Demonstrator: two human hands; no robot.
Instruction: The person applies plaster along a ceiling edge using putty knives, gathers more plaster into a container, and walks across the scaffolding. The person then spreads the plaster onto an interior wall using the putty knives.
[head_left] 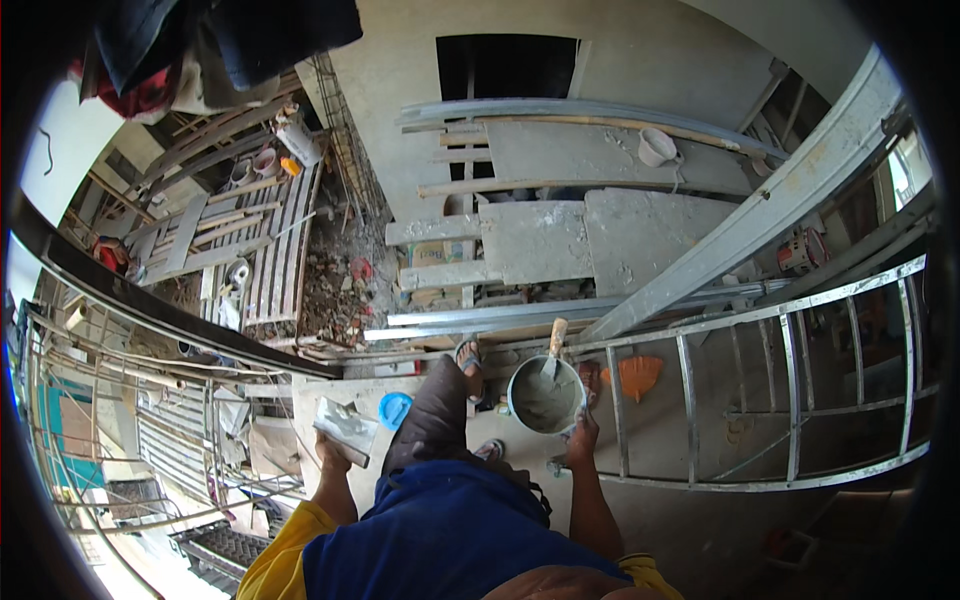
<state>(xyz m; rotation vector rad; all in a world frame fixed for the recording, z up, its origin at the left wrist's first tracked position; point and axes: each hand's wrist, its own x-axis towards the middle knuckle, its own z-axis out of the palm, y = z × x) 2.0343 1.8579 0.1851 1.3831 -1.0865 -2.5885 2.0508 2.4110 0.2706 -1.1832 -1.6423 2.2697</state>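
My left hand [331, 450] grips a flat steel plastering trowel [347, 425], its blade tilted, out to the left of my leg. My right hand [581, 438] is closed on the side of a round bucket [535, 410] of grey wet mix. A smaller tool with a wooden handle [558, 332] stands in the mix, handle up. Near my left hand, on the floor, lies a round blue plastic object [396, 410]. An orange object [640, 377] is just right of the bucket. My sandaled foot [467, 360] is beside the bucket.
Ahead are dusty boards [530, 240] on scaffolding, a white pail [656, 147] and long metal channels [745, 205]. A metal ladder frame [792, 400] spans the right. Wooden slat platforms [270, 280], rubble [355, 300] and a dark beam [120, 295] are on the left, with hanging cloth overhead.
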